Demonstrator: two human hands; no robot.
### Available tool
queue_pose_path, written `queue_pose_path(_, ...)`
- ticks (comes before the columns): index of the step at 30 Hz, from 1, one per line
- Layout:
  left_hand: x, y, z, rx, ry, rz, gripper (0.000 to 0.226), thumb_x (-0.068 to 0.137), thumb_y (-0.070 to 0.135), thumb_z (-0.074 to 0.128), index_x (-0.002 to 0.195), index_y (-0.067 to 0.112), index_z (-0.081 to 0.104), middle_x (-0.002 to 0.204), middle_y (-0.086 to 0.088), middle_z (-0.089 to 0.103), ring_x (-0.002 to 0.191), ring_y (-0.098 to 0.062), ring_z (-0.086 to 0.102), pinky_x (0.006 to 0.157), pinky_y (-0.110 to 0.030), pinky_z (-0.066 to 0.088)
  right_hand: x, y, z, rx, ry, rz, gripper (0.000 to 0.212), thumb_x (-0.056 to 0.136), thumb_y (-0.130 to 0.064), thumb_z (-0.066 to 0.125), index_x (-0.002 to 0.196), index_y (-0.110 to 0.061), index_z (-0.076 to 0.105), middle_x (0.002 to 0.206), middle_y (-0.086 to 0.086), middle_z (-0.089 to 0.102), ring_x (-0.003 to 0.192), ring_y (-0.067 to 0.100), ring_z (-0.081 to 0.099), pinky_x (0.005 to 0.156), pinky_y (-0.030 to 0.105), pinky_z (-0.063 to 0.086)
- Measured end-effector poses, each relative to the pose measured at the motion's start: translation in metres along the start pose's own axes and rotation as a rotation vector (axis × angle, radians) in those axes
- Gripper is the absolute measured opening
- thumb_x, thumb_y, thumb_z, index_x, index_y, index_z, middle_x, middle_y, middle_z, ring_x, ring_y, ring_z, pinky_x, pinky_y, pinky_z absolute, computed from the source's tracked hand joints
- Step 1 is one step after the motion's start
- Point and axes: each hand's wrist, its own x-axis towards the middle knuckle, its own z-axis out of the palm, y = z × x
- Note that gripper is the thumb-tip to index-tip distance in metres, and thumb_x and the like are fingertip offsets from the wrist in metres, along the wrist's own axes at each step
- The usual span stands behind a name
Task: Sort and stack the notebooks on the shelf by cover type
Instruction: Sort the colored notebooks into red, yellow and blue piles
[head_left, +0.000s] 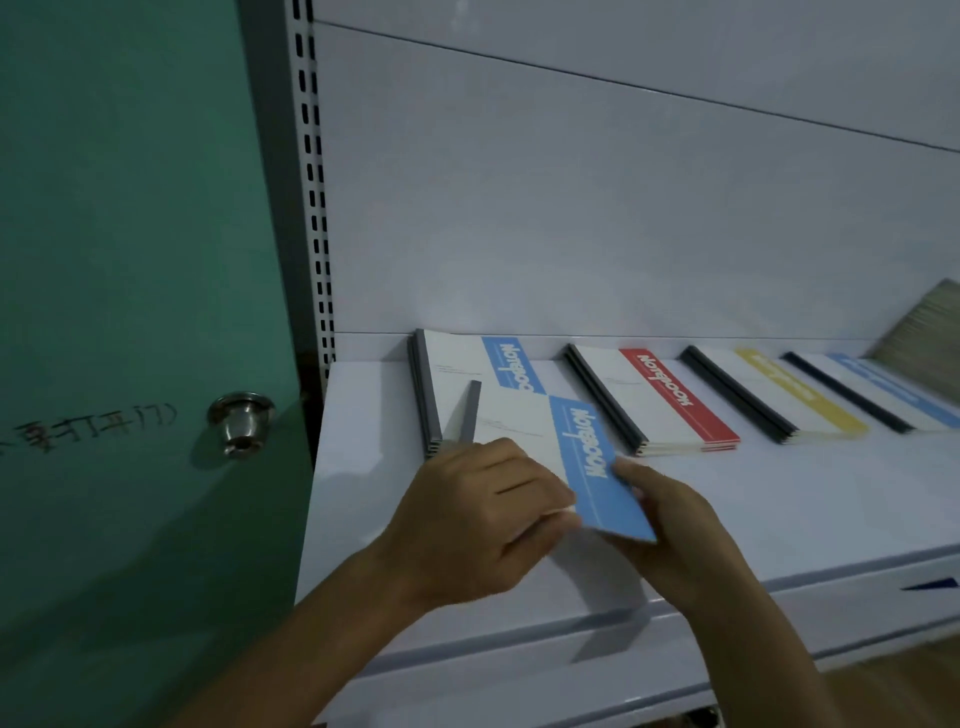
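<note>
Now the left hand (467, 519) and the right hand (670, 525) both grip the near end of one blue notebook (524, 431). The blue pile (457, 358) lies at eleven o'clock, partly under it and nearer the left hand. Both point long-ways toward twelve.

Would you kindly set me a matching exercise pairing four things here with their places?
Things:
1. white notebook with a blue band
2. stack of red-banded white notebooks
3. stack of yellow-banded white notebooks
4. round metal doorknob

Places:
A. on the green door
B. third stack from the left on the white shelf
C. held by the left hand and right hand
D. second stack from the left

Pairs: 1-C, 2-D, 3-B, 4-A
</note>
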Motion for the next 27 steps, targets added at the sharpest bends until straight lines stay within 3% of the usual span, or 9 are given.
queue_pose_path(4,0.004,-0.007,0.004,-0.375,0.171,-0.422,0.034,0.093,0.039,0.045,0.088,0.017,0.071,0.087,0.007,0.071,0.081,-0.009,0.066,0.066,-0.034,0.054,-0.007,-0.002,-0.018,-0.065,0.051,-0.074,0.025,0.092,-0.012,0.054,0.113,-0.001,0.061,0.097,0.018,0.071,0.078,0.027,0.069,0.065,0.037,0.055)
queue_pose_path(7,0.01,-0.037,0.01,-0.338,0.33,-0.796,0.02,0.096,0.033,0.045,0.107,0.027,0.06,0.109,0.01,0.065,0.102,-0.006,0.059,0.084,-0.034,0.052,-0.012,0.0,-0.025,-0.113,0.103,-0.124,0.017,0.093,-0.016,0.054,0.106,-0.01,0.064,0.087,0.009,0.074,0.068,0.019,0.07,0.056,0.03,0.053)
queue_pose_path(8,0.013,-0.049,0.012,-0.313,0.313,-0.921,0.02,0.096,0.028,0.048,0.116,0.026,0.055,0.12,0.007,0.06,0.112,-0.01,0.054,0.092,-0.038,0.049,-0.013,0.001,-0.026,-0.121,0.112,-0.135,0.016,0.094,-0.017,0.053,0.104,-0.012,0.065,0.086,0.008,0.074,0.067,0.018,0.07,0.056,0.03,0.053)
queue_pose_path(10,0.014,-0.068,0.016,-0.309,0.196,-1.135,0.049,0.091,0.022,0.059,0.137,0.018,0.041,0.137,-0.001,0.048,0.127,-0.02,0.043,0.104,-0.042,0.04,-0.016,0.002,-0.023,-0.135,0.12,-0.149,0.017,0.095,-0.018,0.052,0.103,-0.014,0.066,0.088,0.008,0.074,0.067,0.019,0.069,0.059,0.033,0.052)
queue_pose_path(13,0.008,-0.082,0.019,-0.457,0.057,-1.322,0.062,0.084,0.021,0.069,0.138,0.017,0.038,0.135,-0.005,0.051,0.119,-0.023,0.05,0.099,-0.037,0.042,-0.019,0.005,-0.017,-0.149,0.154,-0.168,0.018,0.096,-0.02,0.052,0.105,-0.014,0.066,0.089,0.008,0.074,0.071,0.022,0.068,0.064,0.037,0.054)
queue_pose_path(17,0.0,-0.084,0.02,-0.611,-0.003,-1.35,0.034,0.092,0.015,0.057,0.126,0.016,0.049,0.125,-0.002,0.059,0.103,-0.018,0.057,0.084,-0.028,0.045,-0.018,0.009,-0.012,-0.146,0.194,-0.185,0.018,0.096,-0.019,0.052,0.104,-0.015,0.067,0.088,0.007,0.074,0.072,0.023,0.068,0.062,0.036,0.053)
queue_pose_path(20,0.001,-0.084,0.015,-0.622,0.027,-1.355,0.029,0.095,0.01,0.051,0.123,0.015,0.052,0.121,-0.004,0.06,0.102,-0.021,0.057,0.086,-0.034,0.049,-0.018,0.015,-0.009,-0.105,0.223,-0.179,0.018,0.096,-0.02,0.052,0.104,-0.015,0.067,0.087,0.006,0.074,0.075,0.023,0.068,0.064,0.037,0.053)
queue_pose_path(24,-0.005,-0.078,0.007,-0.566,0.169,-1.329,0.034,0.093,0.0,0.043,0.123,0.013,0.054,0.116,-0.005,0.06,0.098,-0.02,0.056,0.063,-0.022,0.044,-0.024,0.016,-0.01,-0.065,0.206,-0.177,0.017,0.097,-0.02,0.051,0.104,-0.015,0.066,0.087,0.005,0.074,0.073,0.021,0.068,0.062,0.035,0.052)
queue_pose_path(27,-0.004,-0.065,-0.002,-0.545,0.396,-1.241,0.038,0.093,-0.005,0.039,0.117,0.018,0.056,0.11,-0.001,0.061,0.098,-0.017,0.056,0.065,-0.019,0.042,-0.028,0.012,-0.018,-0.067,0.203,-0.201,0.018,0.098,-0.02,0.05,0.108,-0.015,0.064,0.092,0.007,0.073,0.078,0.023,0.066,0.066,0.036,0.052)
